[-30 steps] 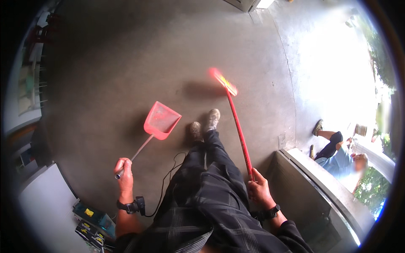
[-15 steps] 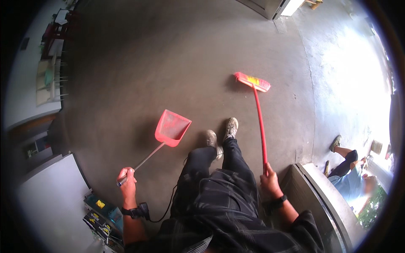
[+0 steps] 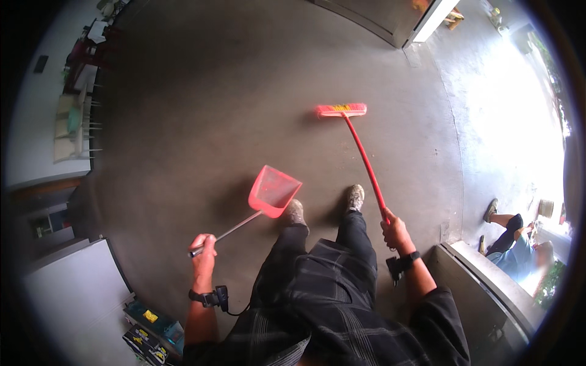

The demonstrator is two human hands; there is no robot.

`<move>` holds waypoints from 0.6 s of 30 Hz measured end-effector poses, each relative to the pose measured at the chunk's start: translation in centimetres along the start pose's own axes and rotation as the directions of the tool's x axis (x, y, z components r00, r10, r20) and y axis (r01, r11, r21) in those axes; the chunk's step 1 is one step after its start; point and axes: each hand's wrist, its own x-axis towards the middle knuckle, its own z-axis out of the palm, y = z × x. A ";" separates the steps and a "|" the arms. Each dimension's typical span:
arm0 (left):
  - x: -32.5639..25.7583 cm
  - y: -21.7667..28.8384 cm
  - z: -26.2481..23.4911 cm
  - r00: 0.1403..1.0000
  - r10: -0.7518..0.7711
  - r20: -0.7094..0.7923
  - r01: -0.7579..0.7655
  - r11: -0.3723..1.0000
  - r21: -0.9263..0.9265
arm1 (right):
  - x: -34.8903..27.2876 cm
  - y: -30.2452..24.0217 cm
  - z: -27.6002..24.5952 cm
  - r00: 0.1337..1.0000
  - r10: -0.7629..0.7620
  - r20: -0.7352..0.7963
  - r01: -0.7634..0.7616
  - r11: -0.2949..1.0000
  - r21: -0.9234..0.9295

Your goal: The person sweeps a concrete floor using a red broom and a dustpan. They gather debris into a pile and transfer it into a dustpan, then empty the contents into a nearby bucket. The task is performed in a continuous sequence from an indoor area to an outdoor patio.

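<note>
My left hand is closed round the end of the metal handle of a red dustpan. The pan hangs in front of my left shoe, its open side pointing away from me. A long red stick runs from my right hand to a broom with pink and yellow bristles. Its head lies crosswise ahead of my feet; whether the bristles touch the floor I cannot tell. Black bands with small devices sit on both wrists.
Grey concrete floor spreads ahead, with small bits near the broom. A door panel stands at the far edge. Low cabinet at right, white cabinet at left, black batteries beside it. Another person sits at far right.
The broom head has swung left and turned more crosswise. The dustpan and my left hand have moved to the right. My feet have stepped wider apart.
</note>
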 end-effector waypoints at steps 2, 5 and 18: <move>0.4 -1.6 -0.6 0.998 0.040 0.046 -0.038 0.998 -0.041 | 0.1 0.1 1.7 0.997 -0.078 -0.016 0.073 0.975 -0.208; 0.6 -3.8 -1.8 0.995 0.066 0.073 -0.061 0.996 -0.068 | -3.4 2.7 4.1 0.996 -0.074 -0.044 0.060 0.964 -0.260; 1.4 -9.2 -5.7 0.991 -0.130 -0.024 0.128 0.987 -0.099 | -14.7 -1.9 0.4 0.997 -0.082 0.002 0.076 0.910 -0.407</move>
